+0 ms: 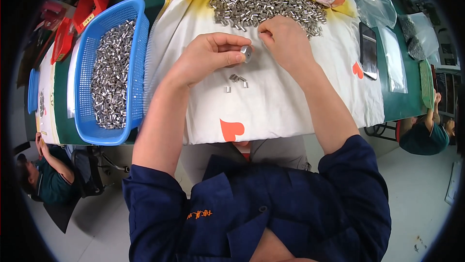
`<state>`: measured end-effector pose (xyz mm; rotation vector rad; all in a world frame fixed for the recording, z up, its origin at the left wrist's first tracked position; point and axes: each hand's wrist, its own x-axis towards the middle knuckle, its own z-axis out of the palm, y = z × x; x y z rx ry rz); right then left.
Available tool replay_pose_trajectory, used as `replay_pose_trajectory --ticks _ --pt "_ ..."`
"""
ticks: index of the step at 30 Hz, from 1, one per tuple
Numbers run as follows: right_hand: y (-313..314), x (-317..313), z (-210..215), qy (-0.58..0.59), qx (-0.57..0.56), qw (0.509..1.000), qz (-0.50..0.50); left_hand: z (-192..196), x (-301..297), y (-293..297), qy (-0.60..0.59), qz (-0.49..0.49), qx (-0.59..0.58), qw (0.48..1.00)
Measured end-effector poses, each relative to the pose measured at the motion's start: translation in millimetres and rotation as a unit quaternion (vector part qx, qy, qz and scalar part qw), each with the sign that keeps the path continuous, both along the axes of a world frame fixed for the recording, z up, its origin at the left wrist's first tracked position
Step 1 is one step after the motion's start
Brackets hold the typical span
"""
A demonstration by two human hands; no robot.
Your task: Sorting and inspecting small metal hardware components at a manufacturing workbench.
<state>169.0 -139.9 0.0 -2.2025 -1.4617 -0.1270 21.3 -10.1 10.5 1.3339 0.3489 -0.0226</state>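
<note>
Left hand (208,56): grip closed on a small round metal disc (246,53), pinched between thumb and fingertips with its flat face toward the camera. Right hand (286,39): fingers curled down at the near edge of a heap of short metal sleeves (266,0); whether its grip encloses a piece cannot be told. The disc sits between the two hands, just left of the right fingertips. Below it, a few loose sleeves (237,79) lie on the white cloth (290,102) covering the bench (404,102). To the left, a blue basket (138,12) holds more sleeves; to the right lie a dark phone (369,51) and clear plastic bags (395,63).
</note>
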Motion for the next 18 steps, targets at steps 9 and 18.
replay_pose_trajectory --ticks 9,18 --pt "-6 -8 1 -0.027 -0.010 0.999 0.041 -4 3 4 -0.010 0.038 -0.003 0.999" --pt "-6 -21 22 0.340 0.076 0.935 0.066 -4 2 5 -0.014 0.068 -0.031 0.997"
